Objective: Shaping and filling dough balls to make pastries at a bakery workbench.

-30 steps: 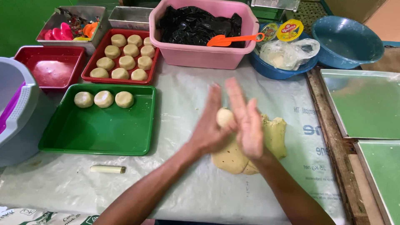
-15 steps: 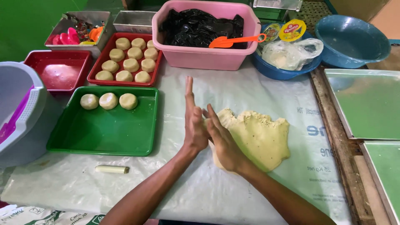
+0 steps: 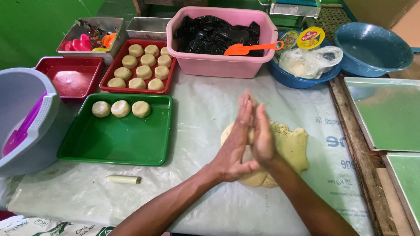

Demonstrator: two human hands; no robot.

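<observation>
My left hand [image 3: 231, 146] and my right hand [image 3: 264, 136] are pressed palm to palm above the table, fingers straight and pointing away from me. A small piece of pale dough [image 3: 250, 136] is squeezed between the palms and is mostly hidden. Directly under and to the right of the hands lies a flat lump of yellowish dough [image 3: 291, 146] on the white plastic sheet [image 3: 205, 109]. To the left, a green tray [image 3: 118, 144] holds three round dough balls [image 3: 121, 108] along its far edge.
A red tray [image 3: 114, 65] behind the green one holds several dough balls. A pink tub [image 3: 218, 65] contains black plastic and an orange scoop [image 3: 247, 48]. Blue bowls [image 3: 372, 48] stand at the far right, green trays [image 3: 385, 113] at the right edge, a grey bucket [image 3: 26, 126] at left, and a small white stick [image 3: 124, 179] lies near me.
The palms slid against each other with the dough between them; the right hand moved forward and both hands now point straight away, side by side.
</observation>
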